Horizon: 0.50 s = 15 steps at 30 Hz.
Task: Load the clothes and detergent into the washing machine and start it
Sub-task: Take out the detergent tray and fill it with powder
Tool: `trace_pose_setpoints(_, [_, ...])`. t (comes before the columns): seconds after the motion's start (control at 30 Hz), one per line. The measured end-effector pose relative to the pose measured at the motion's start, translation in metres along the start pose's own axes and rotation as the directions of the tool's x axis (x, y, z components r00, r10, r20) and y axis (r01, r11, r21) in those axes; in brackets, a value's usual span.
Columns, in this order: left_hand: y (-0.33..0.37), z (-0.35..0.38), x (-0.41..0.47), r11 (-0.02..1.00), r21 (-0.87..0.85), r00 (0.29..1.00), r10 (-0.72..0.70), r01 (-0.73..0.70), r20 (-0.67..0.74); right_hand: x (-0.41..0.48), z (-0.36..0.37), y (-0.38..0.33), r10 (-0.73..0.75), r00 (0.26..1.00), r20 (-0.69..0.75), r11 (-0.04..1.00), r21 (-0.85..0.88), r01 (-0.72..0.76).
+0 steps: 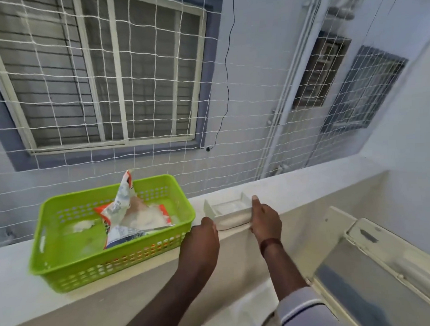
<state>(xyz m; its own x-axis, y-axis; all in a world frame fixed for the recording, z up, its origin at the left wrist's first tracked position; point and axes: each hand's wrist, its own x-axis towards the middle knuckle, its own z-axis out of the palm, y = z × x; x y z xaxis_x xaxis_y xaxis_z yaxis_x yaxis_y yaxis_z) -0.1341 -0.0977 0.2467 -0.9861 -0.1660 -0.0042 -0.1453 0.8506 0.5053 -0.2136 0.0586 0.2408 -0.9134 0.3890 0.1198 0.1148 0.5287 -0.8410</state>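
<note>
A white detergent drawer (229, 207) rests on the white ledge (307, 181), with white powder in its compartment. My left hand (199, 244) grips its near left corner. My right hand (264, 218) holds its right side, thumb stretched along the edge. Left of it stands a green plastic basket (66, 265) holding an opened orange and white detergent packet (130, 214) and spilled white powder. The washing machine's raised lid (373, 262) shows at the lower right. No clothes are visible.
A white rope net (158, 91) spans the opening behind the ledge. Beyond it are a wall with barred windows and pipes. A black cable hangs down the far wall.
</note>
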Motion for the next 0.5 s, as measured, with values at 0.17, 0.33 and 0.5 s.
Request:
trace_pose_setpoints(0.17, [0.008,-0.011,-0.013,1.0,-0.003,1.0,0.002,-0.002,0.028,0.001,-0.007,0.006,-0.002,1.0,0.001,0.999,-0.048,0.002])
trace_pose_setpoints(0.33, [-0.011,-0.042,-0.075,0.936,-0.099,0.931,0.318,-0.339,-0.179,-0.039,-0.032,-0.028,-0.211,0.968,-0.137,0.976,0.027,0.217])
trace_pose_setpoints(0.5, [-0.084,-0.086,-0.118,0.74,-0.046,0.588,0.493,-0.671,-0.641,-0.1,-0.036,-0.09,-0.551,0.834,0.021,0.833,0.066,0.549])
